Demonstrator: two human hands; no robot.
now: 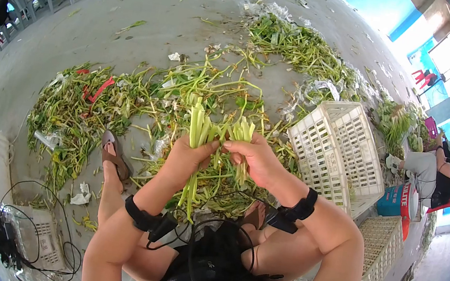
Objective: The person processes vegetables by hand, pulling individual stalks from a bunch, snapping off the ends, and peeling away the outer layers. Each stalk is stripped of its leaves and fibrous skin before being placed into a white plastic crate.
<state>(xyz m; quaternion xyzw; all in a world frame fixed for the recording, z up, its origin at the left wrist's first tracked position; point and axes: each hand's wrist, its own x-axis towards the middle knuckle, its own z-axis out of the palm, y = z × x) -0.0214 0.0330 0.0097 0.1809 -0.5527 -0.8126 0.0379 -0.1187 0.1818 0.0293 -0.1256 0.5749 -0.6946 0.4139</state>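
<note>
My left hand (191, 157) is closed around a bunch of pale green vegetable stalks (199, 122), whose cut-looking ends point up and whose thinner parts hang below the fist. Close beside it, my right hand (254, 157) grips a second, shorter bunch of similar stalks (243, 130). Thumbs and fingertips of both hands nearly meet between the two bunches. Whether a single stalk runs from one hand to the other is hidden by the fingers. Beneath the hands, loose stems and leaves (179, 97) lie heaped on the floor.
A white plastic crate (323, 154) stands tilted to the right, near a blue bucket (395, 200) and another crate (376, 248). A large leafy pile (84, 100) spreads left, another pile (301, 48) ahead. Cables (21, 238) lie lower left. A person (448, 172) sits at the right.
</note>
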